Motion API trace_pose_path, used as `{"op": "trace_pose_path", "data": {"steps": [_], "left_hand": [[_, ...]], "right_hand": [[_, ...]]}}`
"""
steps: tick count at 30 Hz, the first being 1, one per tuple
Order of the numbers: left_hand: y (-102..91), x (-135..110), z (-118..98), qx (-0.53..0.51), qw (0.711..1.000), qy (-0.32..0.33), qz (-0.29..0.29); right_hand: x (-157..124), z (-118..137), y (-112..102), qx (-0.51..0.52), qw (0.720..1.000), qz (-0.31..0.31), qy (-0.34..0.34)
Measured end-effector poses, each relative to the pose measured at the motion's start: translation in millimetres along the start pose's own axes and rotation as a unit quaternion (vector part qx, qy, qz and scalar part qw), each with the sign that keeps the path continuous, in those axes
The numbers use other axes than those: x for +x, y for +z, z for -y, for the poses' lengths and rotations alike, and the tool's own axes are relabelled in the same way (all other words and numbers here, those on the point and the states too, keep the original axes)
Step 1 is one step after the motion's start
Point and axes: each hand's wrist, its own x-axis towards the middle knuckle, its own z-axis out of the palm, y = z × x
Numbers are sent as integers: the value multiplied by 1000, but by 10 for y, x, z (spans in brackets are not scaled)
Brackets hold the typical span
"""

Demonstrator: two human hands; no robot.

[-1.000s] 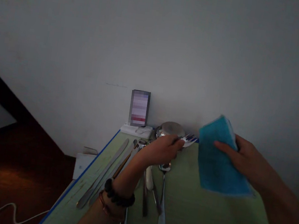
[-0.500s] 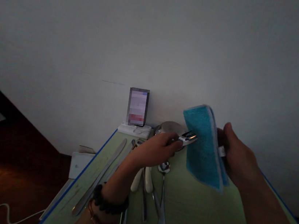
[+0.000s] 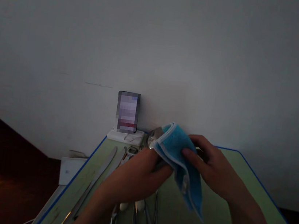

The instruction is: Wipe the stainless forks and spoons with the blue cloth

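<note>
A folded blue cloth (image 3: 178, 145) with white edging is pinched in my right hand (image 3: 211, 164), fingers behind it and thumb on the near side. My left hand (image 3: 135, 174) is closed, its fingertips tucked under the cloth's left fold. It holds a metal fork, which the cloth now hides. Both hands hover over a green table (image 3: 214, 223). Below and left of my left hand lie a long table knife (image 3: 103, 168) and several other pieces of metal cutlery, some with cream-coloured handles (image 3: 139, 205).
At the table's far end a phone with a blurred screen (image 3: 127, 112) leans on the wall, standing on a white object (image 3: 125, 137). A shiny metal bowl (image 3: 152, 137) is partly covered by the cloth. A white box (image 3: 70, 171) sits left of the table's blue edge.
The cloth has swung left and down, over the fork, whose tines showed before. My hands have come closer together. The view has shifted slightly.
</note>
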Motion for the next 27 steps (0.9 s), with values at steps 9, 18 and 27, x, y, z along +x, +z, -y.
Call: {"op": "trace_pose_path", "data": {"steps": [9, 18, 27], "left_hand": [[-123, -29, 45, 30, 997, -76, 2], [-153, -59, -107, 90, 994, -64, 15], [92, -148, -485, 19, 997, -28, -63]], "right_hand": [[98, 31, 45, -109, 983, -144, 22], [-100, 11, -261, -60, 992, 110, -25], [-207, 107, -296, -116, 942, -309, -57]]}}
